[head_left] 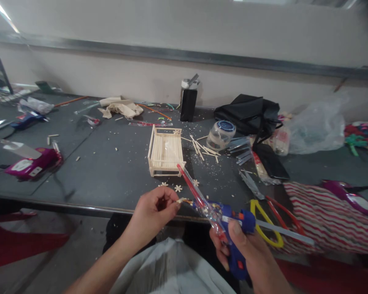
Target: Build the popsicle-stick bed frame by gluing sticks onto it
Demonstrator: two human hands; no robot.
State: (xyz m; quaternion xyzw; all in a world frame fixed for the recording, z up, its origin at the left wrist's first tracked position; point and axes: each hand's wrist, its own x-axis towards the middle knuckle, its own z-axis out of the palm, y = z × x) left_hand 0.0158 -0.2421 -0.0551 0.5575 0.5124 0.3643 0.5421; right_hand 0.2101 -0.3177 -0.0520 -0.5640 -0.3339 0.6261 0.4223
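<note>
My left hand [155, 210], its fingers pinched together at the table's front edge, holds a small pale wooden piece [180, 200]. My right hand [248, 249] is wrapped round a blue hot glue gun [241, 218]; its nozzle reaches the wooden piece. A clear glue stick [290, 232] sticks out of the gun's back. A red strip in clear plastic [191, 183] lies across the gun near my right fingers; whether I grip it, I cannot tell. Just beyond stands a miniature bed-like frame of thin sticks [167, 151]. Small flower-shaped stick pieces [178, 188] lie before it.
Loose sticks [199, 149] and a blue-lidded jar [221, 134] are right of the frame. A black bottle [189, 100] stands behind. Scissors [272, 204], a phone [271, 161] and striped cloth [328, 212] lie right. At left is a purple device [32, 163].
</note>
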